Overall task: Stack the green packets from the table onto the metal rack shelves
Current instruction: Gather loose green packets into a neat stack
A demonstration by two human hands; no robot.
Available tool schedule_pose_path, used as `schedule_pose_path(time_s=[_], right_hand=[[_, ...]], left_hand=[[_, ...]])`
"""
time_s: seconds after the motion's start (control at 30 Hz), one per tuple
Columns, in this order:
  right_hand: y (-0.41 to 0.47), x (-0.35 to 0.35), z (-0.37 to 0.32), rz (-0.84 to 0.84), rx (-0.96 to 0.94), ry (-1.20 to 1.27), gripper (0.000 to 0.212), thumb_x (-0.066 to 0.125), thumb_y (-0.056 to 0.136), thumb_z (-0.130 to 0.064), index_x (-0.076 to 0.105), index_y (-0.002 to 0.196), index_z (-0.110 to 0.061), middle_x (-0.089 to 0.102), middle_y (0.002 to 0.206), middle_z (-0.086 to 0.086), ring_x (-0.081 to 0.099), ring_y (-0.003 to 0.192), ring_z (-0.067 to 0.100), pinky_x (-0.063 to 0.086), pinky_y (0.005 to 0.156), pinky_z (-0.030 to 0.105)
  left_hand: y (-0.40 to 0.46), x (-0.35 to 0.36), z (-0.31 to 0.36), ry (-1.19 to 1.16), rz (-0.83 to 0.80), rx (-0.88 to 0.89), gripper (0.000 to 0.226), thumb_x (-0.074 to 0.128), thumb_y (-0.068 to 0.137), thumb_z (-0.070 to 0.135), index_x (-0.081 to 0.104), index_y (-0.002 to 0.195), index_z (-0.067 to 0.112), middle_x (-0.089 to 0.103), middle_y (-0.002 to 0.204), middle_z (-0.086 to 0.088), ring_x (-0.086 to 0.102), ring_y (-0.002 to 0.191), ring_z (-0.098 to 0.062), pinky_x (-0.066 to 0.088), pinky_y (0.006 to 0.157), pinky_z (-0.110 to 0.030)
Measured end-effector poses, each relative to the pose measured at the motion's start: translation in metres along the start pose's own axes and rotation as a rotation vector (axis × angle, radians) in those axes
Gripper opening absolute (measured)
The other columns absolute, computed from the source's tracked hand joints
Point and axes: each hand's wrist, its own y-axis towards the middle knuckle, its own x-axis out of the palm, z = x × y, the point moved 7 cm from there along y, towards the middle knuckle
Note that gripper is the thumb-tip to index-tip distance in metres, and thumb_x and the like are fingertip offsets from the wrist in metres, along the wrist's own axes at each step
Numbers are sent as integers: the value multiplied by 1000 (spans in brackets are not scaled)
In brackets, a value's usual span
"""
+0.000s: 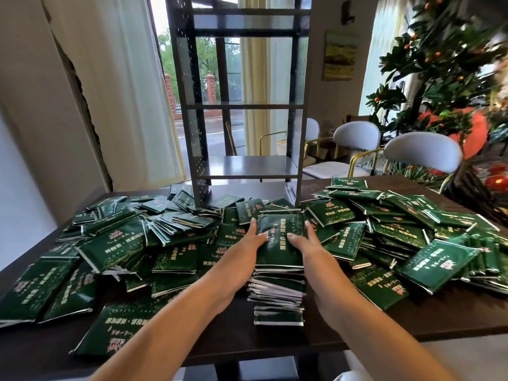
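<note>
A tall pile of green packets (pixel 279 270) is held from 2 sides on the dark table (pixel 412 323). The left hand (pixel 248 244) is pressed against the left side of the pile, with the thumb laid on the top packet. The right hand (pixel 306 243) is pressed against the right side in the same way. The fingers of both hands are kept nearly straight, so the pile is squeezed between them rather than pinched.

Many loose packets (pixel 121 237) are scattered around it. The metal rack (pixel 242 105) is placed just behind, and no packets are seen on its shelves.

The step in hand is judged to be the gathering and squaring of 1 pile. For the next move, even pressure from both sides is needed while the pile is lifted to the lowest shelf (pixel 247 166), because the smooth packets can probably slide apart.
</note>
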Motion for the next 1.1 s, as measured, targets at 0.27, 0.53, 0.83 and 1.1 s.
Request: schedule_pose_path(time_s=[0.27, 0.53, 0.83, 1.1], right_hand=[[19, -8, 16, 1, 123, 189, 65, 58, 92, -49, 38, 151, -32, 73, 114, 10, 73, 94, 29, 60, 70, 38], [14, -9, 25, -132, 186, 204, 43, 64, 87, -51, 69, 102, -11, 75, 76, 7, 71, 66, 23, 54, 65, 32], [14, -8, 31, -134, 175, 239, 45, 57, 92, -53, 74, 104, -13, 79, 85, 9, 75, 81, 26, 59, 80, 37], [25, 5, 29, -59, 167, 391, 57, 61, 83, -64, 69, 114, -17, 76, 101, 16, 75, 87, 32, 60, 80, 43]], left_hand=[[-6, 4, -14, -150, -43, -181, 96, 56, 82, 67, 17, 160, 26, 51, 151, -4, 53, 133, -22, 37, 116, -49], [-18, -4, -12, -204, -155, -344, 59, 71, 78, 51, 65, 120, 10, 74, 113, -16, 67, 112, -37, 45, 102, -64], [-16, 7, -7, -158, -89, -259, 47, 49, 98, 49, 71, 114, 11, 77, 102, -10, 74, 90, -22, 54, 82, -35], [-18, 21, 2, -339, -144, -216, 38, 45, 100, 33, 68, 105, 4, 73, 89, -16, 69, 82, -28, 51, 86, -41]])
